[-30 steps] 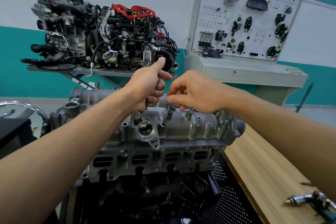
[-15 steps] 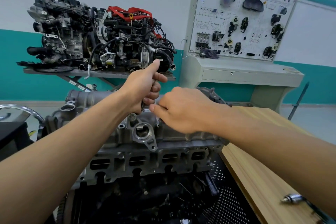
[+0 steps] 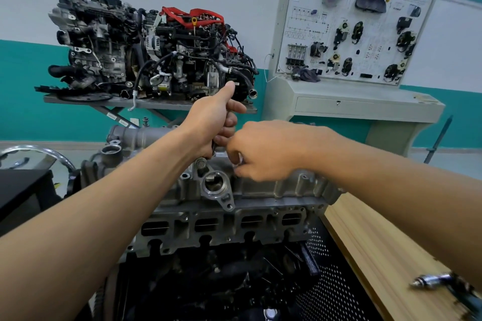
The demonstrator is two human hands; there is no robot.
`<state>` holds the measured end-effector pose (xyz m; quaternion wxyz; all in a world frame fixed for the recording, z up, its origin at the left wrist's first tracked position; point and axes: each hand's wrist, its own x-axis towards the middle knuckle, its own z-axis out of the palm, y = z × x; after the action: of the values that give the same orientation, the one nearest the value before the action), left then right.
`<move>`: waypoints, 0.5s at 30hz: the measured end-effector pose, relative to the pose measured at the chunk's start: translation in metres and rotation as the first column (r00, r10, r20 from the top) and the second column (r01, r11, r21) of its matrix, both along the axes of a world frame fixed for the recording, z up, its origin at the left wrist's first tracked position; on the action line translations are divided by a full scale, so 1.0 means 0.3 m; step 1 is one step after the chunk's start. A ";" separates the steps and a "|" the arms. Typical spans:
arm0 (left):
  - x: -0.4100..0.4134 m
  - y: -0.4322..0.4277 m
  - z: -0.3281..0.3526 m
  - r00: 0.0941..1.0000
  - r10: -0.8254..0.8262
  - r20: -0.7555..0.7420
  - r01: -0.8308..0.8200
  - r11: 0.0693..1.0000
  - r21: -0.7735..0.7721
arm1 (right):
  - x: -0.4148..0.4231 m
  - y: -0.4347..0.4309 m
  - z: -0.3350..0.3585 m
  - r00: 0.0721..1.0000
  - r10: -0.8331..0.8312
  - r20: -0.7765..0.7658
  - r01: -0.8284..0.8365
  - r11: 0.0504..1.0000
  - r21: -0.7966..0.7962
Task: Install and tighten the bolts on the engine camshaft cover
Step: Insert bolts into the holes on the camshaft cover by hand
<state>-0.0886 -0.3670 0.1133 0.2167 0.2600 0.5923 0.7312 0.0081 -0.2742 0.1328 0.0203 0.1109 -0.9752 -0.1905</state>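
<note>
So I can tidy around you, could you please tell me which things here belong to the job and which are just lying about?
In the job: camshaft cover; left hand gripping what look like bolts; right hand at the cover.
Lying about: chrome tool on the wooden bench (may be for tightening); second engine; training panel.

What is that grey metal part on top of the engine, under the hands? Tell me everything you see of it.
The camshaft cover is a long, grey cast-metal piece lying flat atop the engine, edged with raised bolt bosses. A round flanged opening sits on its near side. The right hand reaches onto its top; the left hand, gripping a dark metal piece, hovers above.
</note>
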 end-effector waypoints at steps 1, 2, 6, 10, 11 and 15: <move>0.001 0.001 0.000 1.000 -0.007 0.006 0.007 1.000 0.001 | 0.002 0.003 -0.001 1.000 -0.011 0.017 0.011 1.000 -0.008; 0.002 0.000 0.001 1.000 -0.014 0.009 0.014 1.000 0.000 | 0.002 0.001 -0.007 0.999 -0.030 0.010 0.030 1.000 -0.007; -0.005 -0.031 0.011 1.000 -0.001 -0.008 0.001 1.000 0.028 | -0.021 -0.012 -0.032 0.987 -0.047 -0.155 0.057 0.997 0.060; -0.036 -0.136 0.019 0.998 -0.024 -0.055 0.028 0.997 0.073 | -0.063 -0.001 0.061 0.963 -0.094 -0.252 -0.043 0.870 -0.491; -0.042 -0.162 0.020 0.996 -0.038 -0.078 0.043 0.997 0.060 | -0.075 -0.014 0.079 0.957 -0.087 -0.275 -0.103 0.789 -0.606; -0.055 -0.241 0.021 0.983 -0.116 -0.141 0.121 0.992 0.028 | -0.135 -0.121 0.082 0.976 -0.016 -0.218 -0.156 0.645 -0.748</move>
<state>-0.1050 -0.4393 0.1196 0.2132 0.3490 0.5761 0.7077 -0.0323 -0.3104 0.1574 0.1726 0.1097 -0.9522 0.2270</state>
